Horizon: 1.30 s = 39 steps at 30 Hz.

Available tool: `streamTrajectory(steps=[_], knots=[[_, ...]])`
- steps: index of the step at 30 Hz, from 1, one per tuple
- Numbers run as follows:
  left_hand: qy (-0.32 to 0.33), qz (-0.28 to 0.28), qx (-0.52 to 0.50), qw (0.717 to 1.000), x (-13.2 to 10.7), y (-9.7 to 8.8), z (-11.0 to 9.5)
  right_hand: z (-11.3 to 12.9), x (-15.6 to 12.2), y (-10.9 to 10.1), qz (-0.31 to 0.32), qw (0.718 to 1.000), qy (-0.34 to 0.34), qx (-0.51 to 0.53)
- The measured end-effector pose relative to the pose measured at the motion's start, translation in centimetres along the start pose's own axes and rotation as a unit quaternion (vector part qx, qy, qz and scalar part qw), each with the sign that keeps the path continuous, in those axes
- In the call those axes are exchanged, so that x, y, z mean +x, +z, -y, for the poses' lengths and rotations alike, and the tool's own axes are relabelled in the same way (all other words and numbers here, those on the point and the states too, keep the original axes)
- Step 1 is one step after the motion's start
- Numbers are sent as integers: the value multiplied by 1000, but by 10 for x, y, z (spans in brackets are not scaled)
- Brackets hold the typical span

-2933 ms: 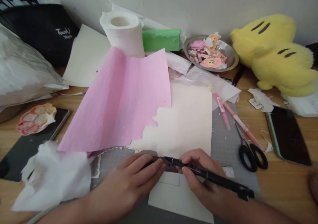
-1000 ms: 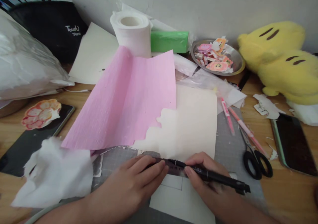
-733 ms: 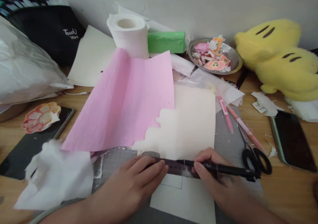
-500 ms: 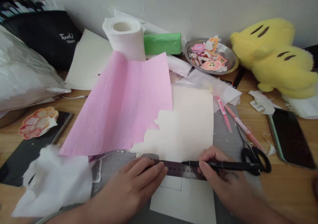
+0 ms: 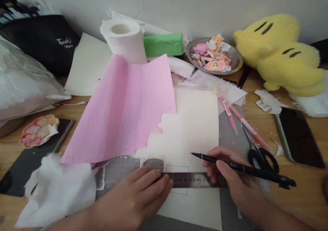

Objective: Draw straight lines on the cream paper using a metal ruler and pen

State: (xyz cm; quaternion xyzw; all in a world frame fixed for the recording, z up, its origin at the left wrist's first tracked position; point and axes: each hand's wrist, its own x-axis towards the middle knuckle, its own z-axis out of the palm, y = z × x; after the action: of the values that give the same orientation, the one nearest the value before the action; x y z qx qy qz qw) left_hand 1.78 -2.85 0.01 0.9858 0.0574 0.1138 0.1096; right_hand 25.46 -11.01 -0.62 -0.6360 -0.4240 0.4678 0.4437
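Note:
My left hand (image 5: 139,193) presses its fingers over the left part of a metal ruler (image 5: 188,180), which lies flat across a cream sheet of paper (image 5: 194,128). Between the fingers of my right hand (image 5: 238,186) is a black pen (image 5: 248,171), its tip pointing left above the paper. The lower fingers of that hand rest at the ruler's right part. Thin drawn rectangle lines show above and below the ruler. A pink sheet (image 5: 133,101) covers the cream sheet's upper left, whose edge there is cut wavy.
Scissors (image 5: 266,161), pink markers (image 5: 229,116) and a phone (image 5: 298,137) lie on the right. A metal bowl (image 5: 237,63) of paper cutouts, yellow plush toys (image 5: 276,53) and a white paper roll (image 5: 125,44) stand behind. Crumpled white paper (image 5: 61,193) and a dark tablet or phone (image 5: 33,169) lie left.
The pen tip has lifted off the ruler's upper edge and tilted up. The ruler has slid slightly toward me, and a drawn line now shows above it.

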Motion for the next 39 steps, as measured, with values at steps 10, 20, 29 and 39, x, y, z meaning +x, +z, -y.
streamTrajectory(steps=[10, 20, 29, 39], knots=[[81, 7, -143, 986, 0, 4, -7, 5, -2, 7, 34, 983, -38, -178], [81, -9, -160, 984, 7, -1, 0, 8, -3, 6, 53, 976, -10, -211], [85, -12, -175, 981, 5, 1, 1, 9, 1, 6, 60, 975, -2, -213], [87, -2, -166, 982, 6, -1, -1, 8, 0, 7, 70, 976, -6, -206]])
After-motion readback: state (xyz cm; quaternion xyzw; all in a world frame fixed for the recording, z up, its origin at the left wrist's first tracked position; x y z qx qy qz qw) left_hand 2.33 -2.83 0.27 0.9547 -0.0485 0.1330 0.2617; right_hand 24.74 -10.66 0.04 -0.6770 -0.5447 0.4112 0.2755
